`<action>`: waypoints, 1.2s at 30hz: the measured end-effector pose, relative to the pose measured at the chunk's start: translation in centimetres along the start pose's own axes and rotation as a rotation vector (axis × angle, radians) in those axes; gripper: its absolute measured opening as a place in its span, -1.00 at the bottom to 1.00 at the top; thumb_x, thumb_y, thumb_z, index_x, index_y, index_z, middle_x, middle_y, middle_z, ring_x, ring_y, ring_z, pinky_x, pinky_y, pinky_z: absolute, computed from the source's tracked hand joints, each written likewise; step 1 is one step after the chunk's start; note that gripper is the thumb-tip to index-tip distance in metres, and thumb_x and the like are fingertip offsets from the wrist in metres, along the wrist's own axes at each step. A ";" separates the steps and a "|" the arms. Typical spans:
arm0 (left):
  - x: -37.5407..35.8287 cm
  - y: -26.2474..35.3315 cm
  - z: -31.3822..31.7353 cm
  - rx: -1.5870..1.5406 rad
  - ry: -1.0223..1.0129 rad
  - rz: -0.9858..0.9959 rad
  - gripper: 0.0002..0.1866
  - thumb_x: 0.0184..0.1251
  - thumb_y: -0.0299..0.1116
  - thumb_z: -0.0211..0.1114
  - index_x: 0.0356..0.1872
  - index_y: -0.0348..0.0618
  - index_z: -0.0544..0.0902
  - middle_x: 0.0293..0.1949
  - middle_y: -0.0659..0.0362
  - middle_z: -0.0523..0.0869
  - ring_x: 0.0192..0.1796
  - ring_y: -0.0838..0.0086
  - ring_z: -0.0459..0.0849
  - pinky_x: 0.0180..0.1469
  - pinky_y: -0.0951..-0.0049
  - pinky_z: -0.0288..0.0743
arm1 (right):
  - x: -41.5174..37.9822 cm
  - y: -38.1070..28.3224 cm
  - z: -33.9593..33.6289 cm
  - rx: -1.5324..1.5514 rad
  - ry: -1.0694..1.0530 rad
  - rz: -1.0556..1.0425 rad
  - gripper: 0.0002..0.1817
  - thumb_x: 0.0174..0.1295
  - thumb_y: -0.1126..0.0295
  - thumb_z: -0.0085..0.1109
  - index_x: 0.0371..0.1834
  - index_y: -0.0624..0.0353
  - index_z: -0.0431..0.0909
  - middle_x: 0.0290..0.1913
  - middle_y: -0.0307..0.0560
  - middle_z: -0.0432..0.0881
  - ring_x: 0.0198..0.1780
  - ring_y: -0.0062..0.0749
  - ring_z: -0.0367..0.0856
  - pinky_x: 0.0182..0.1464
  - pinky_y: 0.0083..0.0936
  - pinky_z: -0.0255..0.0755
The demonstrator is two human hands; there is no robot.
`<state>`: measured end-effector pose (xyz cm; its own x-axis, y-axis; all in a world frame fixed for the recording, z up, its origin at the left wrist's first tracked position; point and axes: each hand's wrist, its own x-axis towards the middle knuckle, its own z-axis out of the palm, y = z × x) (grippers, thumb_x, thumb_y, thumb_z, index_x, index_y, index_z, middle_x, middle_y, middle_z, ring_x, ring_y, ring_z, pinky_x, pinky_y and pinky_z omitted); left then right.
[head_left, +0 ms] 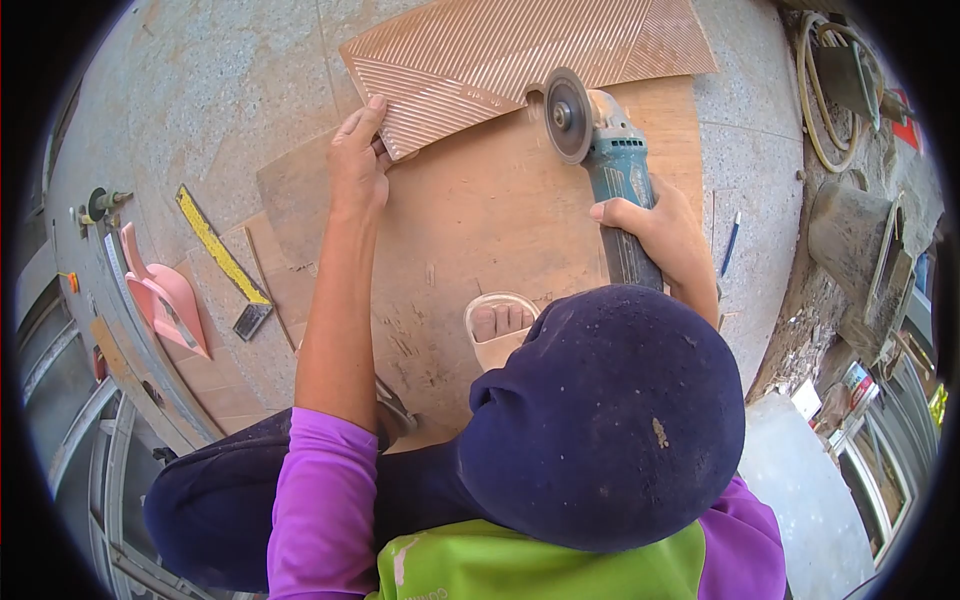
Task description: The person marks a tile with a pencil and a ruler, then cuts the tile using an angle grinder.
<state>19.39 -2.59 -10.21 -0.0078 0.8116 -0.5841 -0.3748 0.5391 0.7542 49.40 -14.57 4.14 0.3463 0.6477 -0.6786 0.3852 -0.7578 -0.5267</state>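
My left hand (362, 152) grips the lower left corner of a brown ribbed tile (520, 55), thumb on top and fingers curled beneath. The tile lies across the far end of a wooden board (470, 220), ribbed face up, with a small notch in its near edge. My right hand (660, 230) is wrapped around the body of a teal and black angle grinder (620, 170). Its cutting disc (568, 115) stands nearly upright, its rim right beside the notch. Whether the disc is spinning I cannot tell.
A sandalled foot (498, 322) rests on the board. To the left lie a yellow tool with a black head (222, 250) and a pink dustpan (170, 300). A blue pencil (731, 243) lies right; beyond are a coiled hose (815, 110) and a dirty bucket (848, 232).
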 end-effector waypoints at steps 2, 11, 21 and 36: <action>0.0 -0.1 0.1 0.001 -0.007 0.001 -0.65 0.55 -0.19 0.40 0.08 -0.31 0.72 -0.08 0.14 0.80 -0.15 0.47 0.78 -0.09 0.44 0.72 | -0.8 0.0 -0.2 0.022 0.024 -0.012 -0.45 -0.14 0.08 0.50 -0.21 0.35 0.70 -0.46 0.03 0.69 -0.50 -0.31 0.65 -0.46 -0.42 0.45; -0.4 0.3 0.2 0.054 -0.009 -0.015 -0.64 0.62 -0.19 0.29 0.16 -0.29 0.67 0.02 0.12 0.78 0.00 0.42 0.76 0.09 0.34 0.69 | -0.8 -0.7 0.1 0.002 0.021 -0.015 -0.43 -0.13 0.09 0.50 -0.17 0.36 0.69 -0.43 0.04 0.69 -0.46 -0.29 0.66 -0.40 -0.39 0.48; -0.3 0.1 0.2 0.004 0.005 0.009 -0.65 0.56 -0.20 0.38 0.08 -0.32 0.71 -0.11 0.14 0.80 -0.16 0.49 0.77 -0.09 0.44 0.72 | 0.5 -0.5 1.1 0.056 0.001 -0.018 -0.45 -0.11 0.12 0.53 -0.18 0.38 0.67 -0.44 0.03 0.68 -0.47 -0.31 0.66 -0.44 -0.42 0.48; -0.2 0.1 0.2 0.002 -0.009 0.007 -0.63 0.55 -0.19 0.39 0.09 -0.33 0.71 -0.07 0.12 0.80 -0.11 0.47 0.78 -0.06 0.41 0.72 | 0.4 -0.2 1.1 0.053 0.034 -0.007 -0.45 -0.14 0.13 0.55 -0.19 0.38 0.67 -0.46 0.03 0.68 -0.51 -0.31 0.66 -0.48 -0.44 0.48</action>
<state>19.50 -2.71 -9.96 -0.0018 0.8174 -0.5760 -0.3728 0.5340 0.7589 48.46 -14.24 3.43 0.3726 0.6549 -0.6575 0.3420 -0.7555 -0.5588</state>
